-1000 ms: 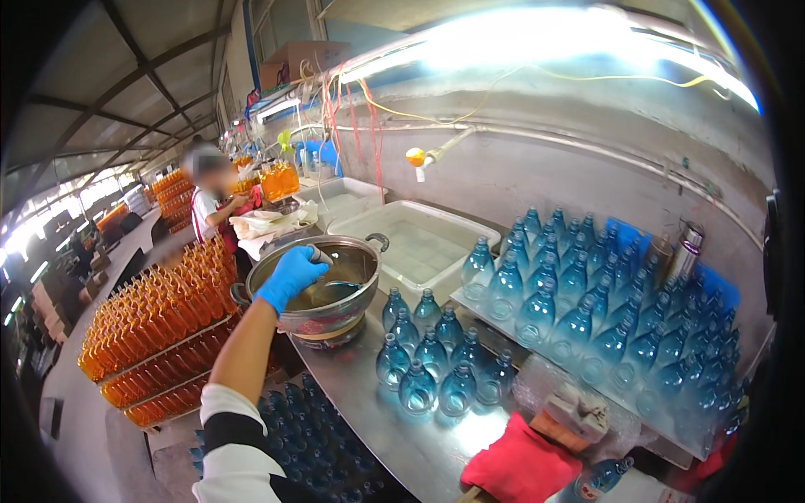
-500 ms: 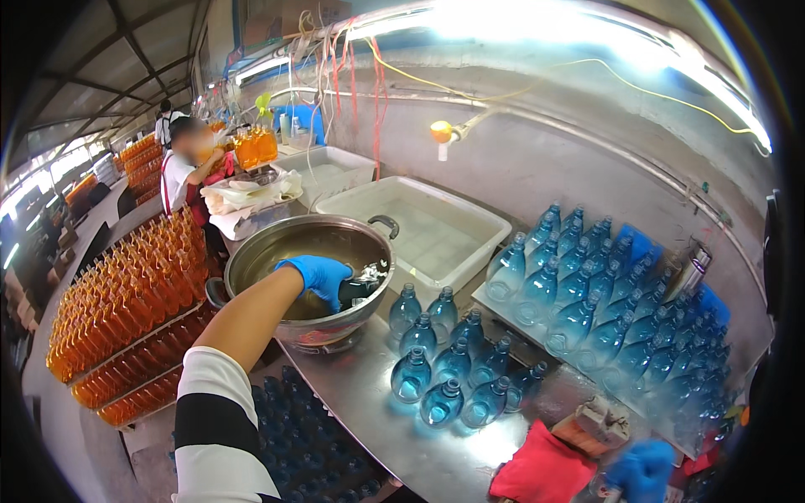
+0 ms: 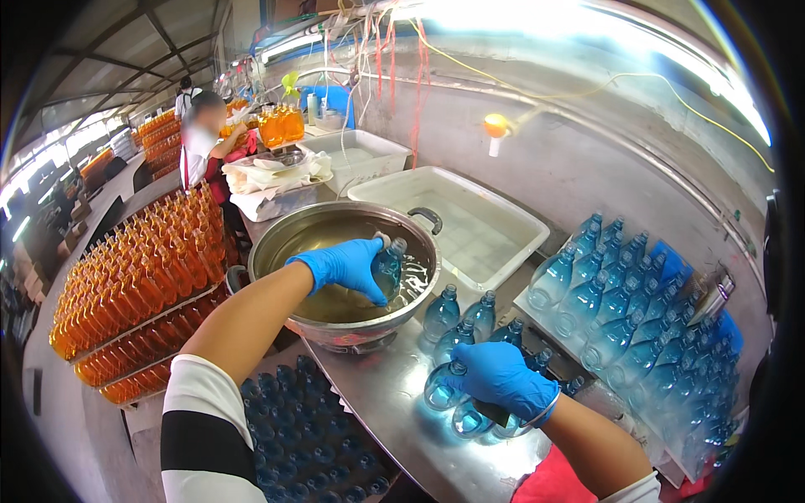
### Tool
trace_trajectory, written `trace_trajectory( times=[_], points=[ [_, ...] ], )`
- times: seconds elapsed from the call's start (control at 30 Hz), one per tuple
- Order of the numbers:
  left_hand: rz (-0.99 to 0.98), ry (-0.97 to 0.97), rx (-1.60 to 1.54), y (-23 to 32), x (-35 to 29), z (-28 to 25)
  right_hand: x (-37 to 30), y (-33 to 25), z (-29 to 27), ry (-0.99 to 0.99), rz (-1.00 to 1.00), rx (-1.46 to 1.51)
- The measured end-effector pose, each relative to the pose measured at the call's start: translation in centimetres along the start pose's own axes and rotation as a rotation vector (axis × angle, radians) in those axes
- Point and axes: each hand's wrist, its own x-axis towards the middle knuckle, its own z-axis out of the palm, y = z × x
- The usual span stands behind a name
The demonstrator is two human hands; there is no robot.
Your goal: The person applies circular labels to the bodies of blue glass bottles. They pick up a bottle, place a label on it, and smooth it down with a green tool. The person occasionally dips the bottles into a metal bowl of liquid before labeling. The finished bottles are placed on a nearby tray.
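In a metal pot [image 3: 381,327] of liquid, fingers of the left hand [image 3: 345,267] clasp a translucent blue bottle [image 3: 389,268] that wet gloves could let slip; a brush from the right hand [image 3: 505,379] could topple clustered bottles [image 3: 442,313] on the table [image 3: 390,394]. Beside the red cloth [image 3: 541,484] moments earlier, that hand now covers several, its grip unclear.

gloved left hand [image 3: 345,268], curled, mid-frame; gloved right hand [image 3: 507,381], palm down, lower right of centre; forearms [image 3: 251,323] angled inward.
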Motion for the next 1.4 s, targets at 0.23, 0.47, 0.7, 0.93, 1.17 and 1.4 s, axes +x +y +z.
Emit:
trace_trajectory(
  times=[0.23,0.47,0.7,0.93,1.17,1.4],
  points=[
    [-0.249,0.157,-0.82,-1.5,-2.1,-0.8,-0.2,-0.7,-1.7,0.258,0.015,0.312],
    [0.291,0.544,-0.21,-4.7,-5.1,1.1,0.4,-1.5,-13.6,0.618,0.0,0.885],
    [-0.121,0.101,-2.435,0.0,-5.7,0.9,10.7,-0.2,-10.3,0.776,-0.073,0.384],
    [-0.125,0.179,-2.405,3.0,-9.5,0.5,15.5,-1.0,-7.3,0.52,0.127,0.298],
    [-0.166,0.157,-2.436,3.1,-11.6,1.4,15.8,-0.9,-5.7,0.474,0.127,0.325],
    [-0.163,0.123,-2.499,3.6,-12.5,2.2,8.4,2.5,-4.9,0.345,0.339,-0.024]
  ],
)
